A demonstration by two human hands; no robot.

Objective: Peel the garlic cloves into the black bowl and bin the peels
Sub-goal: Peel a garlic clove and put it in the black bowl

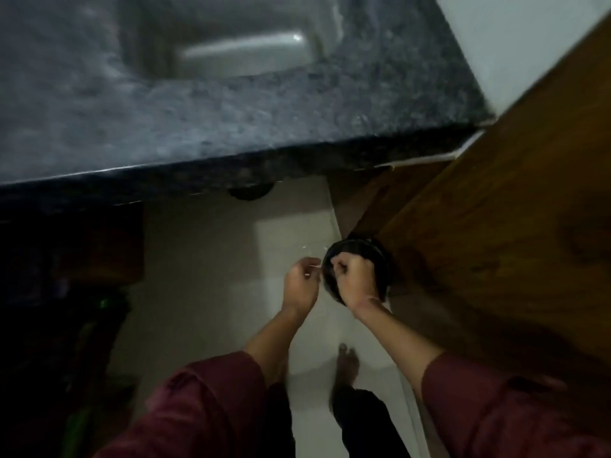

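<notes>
**Far left:** countertop (264, 107) of dark speckled stone, polished, with a thin glossy line along its near edge. Set into it is a sink (244, 51) of grey metal, satin in sheen, with one bright highlight.

**Right:** door panel (496, 209) of brown wood, grain visible, low-sheen finish.

**Far right:** wall (529, 38), white, matt, smooth.

**Below:** floor (205, 292) of pale tiles, smooth, faintly reflective.

**Centre:** black round vessel (382, 266), smooth, with a dull gloss on the rim. It looks like plastic, though blur prevents certainty.

**Near:** sleeves (205, 408) of maroon cloth, matt, softly creased, and trousers (363, 424) of black cloth, matt.
</notes>
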